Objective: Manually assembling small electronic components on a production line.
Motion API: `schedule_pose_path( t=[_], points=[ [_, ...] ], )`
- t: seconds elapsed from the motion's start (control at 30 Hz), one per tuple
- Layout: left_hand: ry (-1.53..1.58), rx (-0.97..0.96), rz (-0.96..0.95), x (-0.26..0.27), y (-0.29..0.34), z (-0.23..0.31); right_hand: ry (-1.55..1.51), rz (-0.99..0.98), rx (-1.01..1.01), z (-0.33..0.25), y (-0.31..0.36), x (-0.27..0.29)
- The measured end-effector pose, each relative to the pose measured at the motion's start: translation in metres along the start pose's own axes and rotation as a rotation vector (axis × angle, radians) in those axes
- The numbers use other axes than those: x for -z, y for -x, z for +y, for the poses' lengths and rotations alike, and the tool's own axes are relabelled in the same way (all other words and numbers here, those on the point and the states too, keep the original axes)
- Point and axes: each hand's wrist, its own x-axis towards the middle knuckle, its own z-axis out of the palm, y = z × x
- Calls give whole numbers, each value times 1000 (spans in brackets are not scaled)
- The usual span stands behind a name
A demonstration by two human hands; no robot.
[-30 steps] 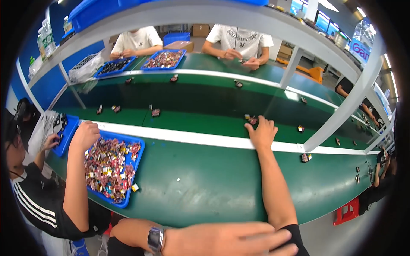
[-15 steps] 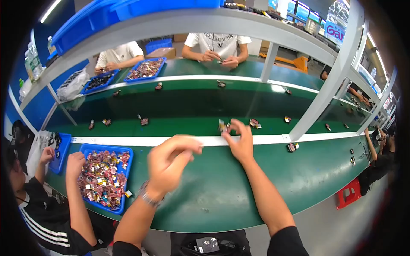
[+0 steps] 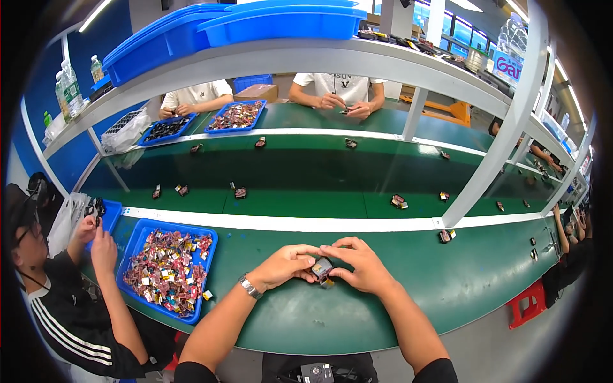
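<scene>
1. Gripping a part with the left hand, thumb and fingers closed at its left side.
2. Gripping the same part from its right side with the right hand, thumb low, fingertips at its far edge.
3. Holding the 2 hands close together, over the green bench.
4. Wearing a watch on the left wrist.
5. Having, left of the hands, a blue tray heaped with small pieces, plus 1 loose piece just beside its right edge.
6. Facing, beyond the hands, a white rail, then a green belt with parts scattered along it.
7. Having, right of the right hand, 1 more part near the rail.
</scene>
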Motion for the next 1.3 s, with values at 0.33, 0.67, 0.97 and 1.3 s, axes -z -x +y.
schedule_pose_path(
  t=[0.33, 0.67, 0.97, 1.3],
  points=[
    [-42, -49, 174, -13, -8, -7, 105, 11, 126, 6, -4, -2],
    [-93, -75, 188, -20, -12, -9, 34, 59, 58, 7, -4, -10],
    [20, -79, 123, -10, -12, -15, -186, 61, -56, 8, -4, -19],
    [-34, -159, 23, -10, -10, -12, -235, 131, -150, 10, -1, -25]
  ],
)
